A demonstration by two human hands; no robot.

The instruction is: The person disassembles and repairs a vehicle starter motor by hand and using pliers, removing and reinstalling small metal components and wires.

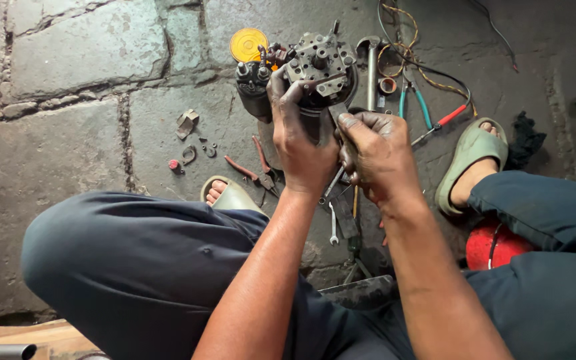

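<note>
The starter motor (315, 73) stands on end on the stone floor (68, 133), just ahead of my fingers, its grey end plate turned up toward me. My left hand (301, 140) wraps the housing from the near side, fingers clenched around the body, thumb and forefinger reaching up to the plate's edge. My right hand (378, 150) sits just to the right of it, curled tight on a thin metal tool (337, 112) whose tip goes in under the plate; what kind of tool it is I cannot tell.

To do this well, I judge the left grip must stay firm so the housing doesn't twist, and the right should push along the tool's line, not sideways, or the tip may slip off.

Both forearms come in from below, wrists bent slightly down, elbows between my knees. Red-handled pliers (255, 167) lie left of my left wrist, a small spanner (333, 227) below both hands.
</note>
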